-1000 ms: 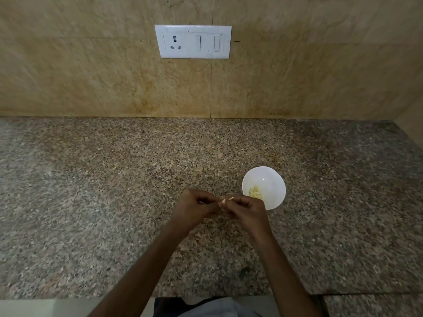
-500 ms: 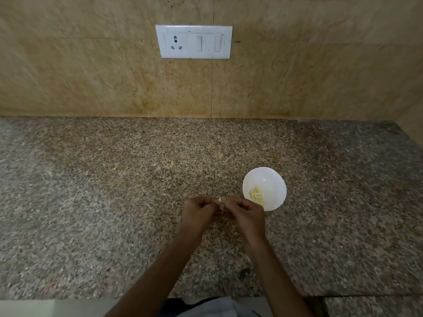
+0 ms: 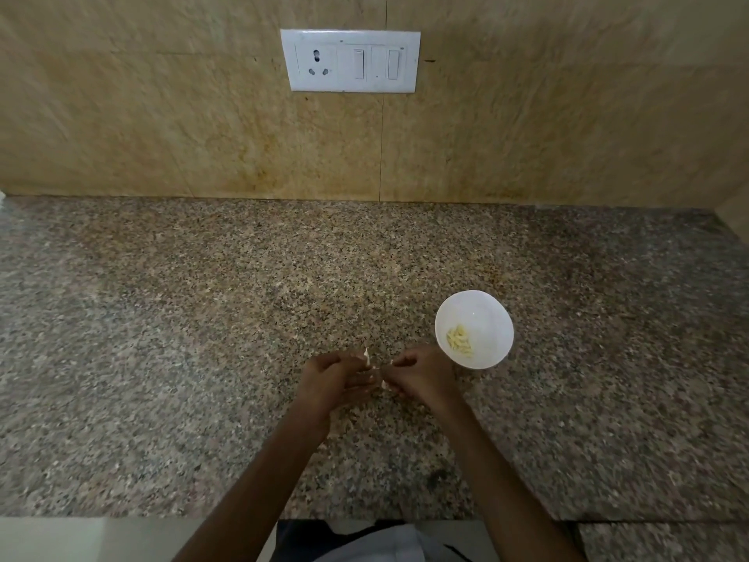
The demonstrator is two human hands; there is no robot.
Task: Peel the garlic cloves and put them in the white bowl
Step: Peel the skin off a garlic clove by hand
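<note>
I see the garlic clove [image 3: 367, 356] as a small white piece pinched in the curled fingers of the left hand [image 3: 334, 379], above the table [image 3: 202, 318], nearer to its front edge than to the back. If it is flesh or skin, I cannot tell. The right hand [image 3: 423, 373] is just beside, its fingers curled on a white scrap [image 3: 385, 385], probably peel. I judge the clove light, firm and a little slippery, with thin papery skin, so I would hold the ends and tear from the tip. The white bowl [image 3: 486, 306], just beside the right hand, holds several peeled cloves [image 3: 460, 340]. The table is speckled granite. Behind it, a beige tiled wall [image 3: 162, 115] carries a socket and switch plate [image 3: 350, 60].
</note>
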